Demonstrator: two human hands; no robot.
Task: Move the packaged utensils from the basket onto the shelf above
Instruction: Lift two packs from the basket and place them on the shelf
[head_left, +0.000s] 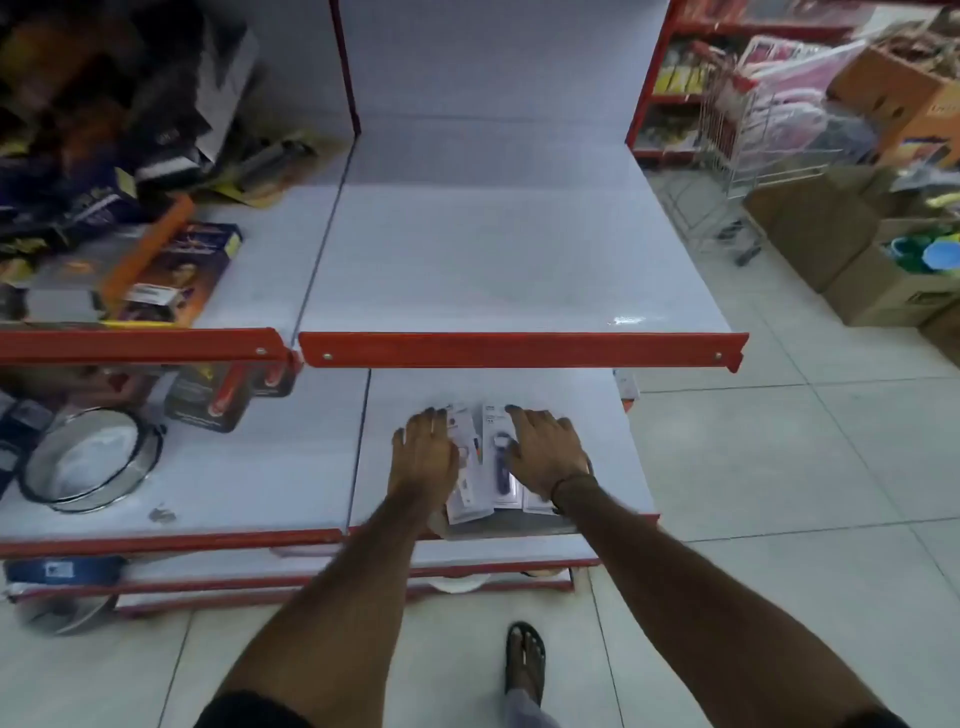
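Several packaged utensils (496, 467), white cards with a dark purple handle showing, lie side by side in a shallow grey basket (511, 527) on the lower white shelf (613, 457). My left hand (425, 454) lies palm down on the left packages. My right hand (545, 449) lies palm down on the right packages, fingers spread. Whether either hand grips a package I cannot tell. The shelf above (509, 260), white with a red front lip (519, 349), is bare.
The left bay holds boxed goods (171, 270) above and a round sieve (88, 460) and carded tools (218, 397) below. A wire trolley (737, 145) and cardboard boxes (883, 280) stand on the tiled floor at right. My sandalled foot (524, 660) is beneath.
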